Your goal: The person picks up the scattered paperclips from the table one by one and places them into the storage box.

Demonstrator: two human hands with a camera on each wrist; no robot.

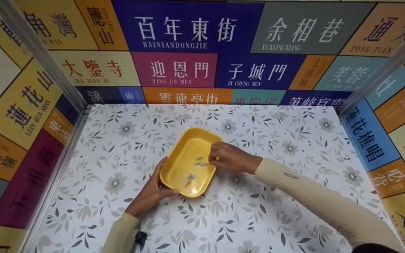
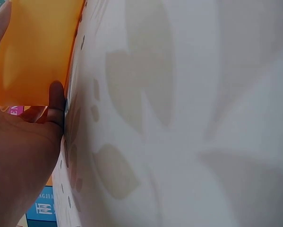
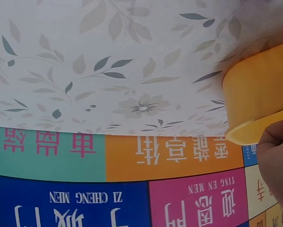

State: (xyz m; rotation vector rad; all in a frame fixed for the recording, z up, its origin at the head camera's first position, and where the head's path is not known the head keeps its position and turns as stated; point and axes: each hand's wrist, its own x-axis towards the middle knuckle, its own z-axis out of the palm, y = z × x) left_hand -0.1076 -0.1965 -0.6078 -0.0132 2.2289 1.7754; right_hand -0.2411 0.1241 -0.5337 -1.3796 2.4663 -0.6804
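Note:
A yellow plastic tray [image 1: 174,158] lies tilted across the patterned tabletop in the head view, with several small coloured paper clips [image 1: 191,177] scattered on its floor. My left hand [image 1: 153,191] holds the tray at its near left corner, thumb over the near rim and fingers along the outer wall; the left wrist view shows those fingers against the tray's side. Over the right rim reaches my right hand [image 1: 229,157], fingers curled and fingertips pinched at a reddish paper clip [image 1: 207,164]. In the right wrist view the fingertips are mostly hidden behind the hand.
Beneath the tray spreads a white tabletop [image 1: 125,154] printed with grey leaves and flowers. Panels with coloured blocks of Chinese lettering [image 1: 185,26] rise behind it and on both sides. Metal posts [image 1: 62,70] stand at the back corners.

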